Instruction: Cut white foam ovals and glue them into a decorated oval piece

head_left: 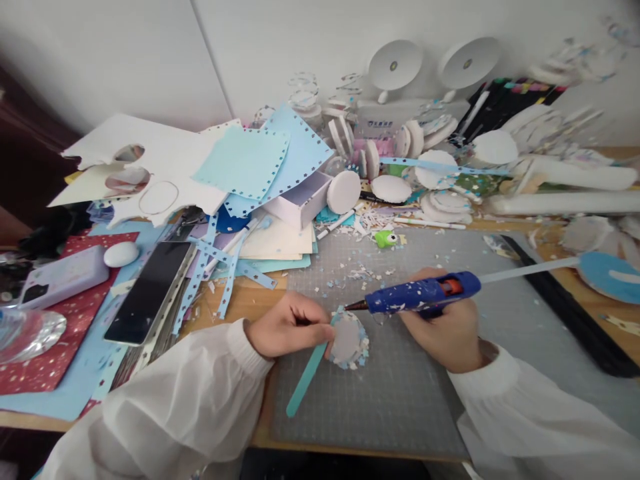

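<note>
Two hands at work over the grey cutting mat, and the left hand is in a tight pinch, thumb pressed down on a teal stick at the edge of a white disc! That thumb covers the stick's middle; the fingers beneath are mostly out of sight. Star-shaped confetti crowds the disc's rim, lower side especially, with the disc just above the mat or on it: can't tell which.

Over to the right hand, wrapped firmly around a blue glue gun. Its grip and trigger are buried in the palm, so no call on any squeeze. The dark nozzle points left, right at the disc's upper edge; contact is too fine to judge. A pale glue stick juts from the back, its far end meeting a blue round piece cut off by the frame. Far left, a clear glass is cropped too, its contents unreadable.
</note>
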The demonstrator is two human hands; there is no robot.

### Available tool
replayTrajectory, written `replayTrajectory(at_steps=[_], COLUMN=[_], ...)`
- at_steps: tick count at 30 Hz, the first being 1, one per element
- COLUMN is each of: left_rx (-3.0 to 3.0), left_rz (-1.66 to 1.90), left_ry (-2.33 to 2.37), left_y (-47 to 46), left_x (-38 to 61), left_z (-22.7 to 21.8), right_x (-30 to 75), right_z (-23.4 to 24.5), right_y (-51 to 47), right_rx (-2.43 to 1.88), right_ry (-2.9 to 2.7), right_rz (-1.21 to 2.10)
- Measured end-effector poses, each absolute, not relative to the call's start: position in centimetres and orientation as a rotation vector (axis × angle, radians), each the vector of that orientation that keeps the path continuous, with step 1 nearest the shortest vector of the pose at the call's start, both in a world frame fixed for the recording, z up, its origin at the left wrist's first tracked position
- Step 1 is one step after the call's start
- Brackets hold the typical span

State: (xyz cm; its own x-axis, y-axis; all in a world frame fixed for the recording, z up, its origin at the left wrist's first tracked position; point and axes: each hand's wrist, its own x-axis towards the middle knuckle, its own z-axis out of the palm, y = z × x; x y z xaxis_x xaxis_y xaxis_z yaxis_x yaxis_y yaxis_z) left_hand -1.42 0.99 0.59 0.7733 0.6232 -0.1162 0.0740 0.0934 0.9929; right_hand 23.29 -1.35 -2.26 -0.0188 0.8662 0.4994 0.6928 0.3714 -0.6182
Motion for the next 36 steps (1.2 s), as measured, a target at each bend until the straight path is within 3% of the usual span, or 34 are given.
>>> replayTrajectory(at_steps=[26,32,36], left_rx=[1.461,1.416,1.386], left_rz=[0.419,0.426,0.454], left_ry=[0.608,0.631,0.647], left_y=[1.0,1.0,0.9], left_x=[-1.5,-1.5,-1.5], left_z=[0.5,0.6,0.6], right_x=[23.2,23.9,27.2], right_z=[-2.2,-1.8,-1.4], right_y=[-1.4,-1.6,-2.2], right_rx=[-1.384,-1.533,-1.929], right_ry=[-1.784,-1.749,-1.505], right_rz=[0.191,-0.082,-0.284])
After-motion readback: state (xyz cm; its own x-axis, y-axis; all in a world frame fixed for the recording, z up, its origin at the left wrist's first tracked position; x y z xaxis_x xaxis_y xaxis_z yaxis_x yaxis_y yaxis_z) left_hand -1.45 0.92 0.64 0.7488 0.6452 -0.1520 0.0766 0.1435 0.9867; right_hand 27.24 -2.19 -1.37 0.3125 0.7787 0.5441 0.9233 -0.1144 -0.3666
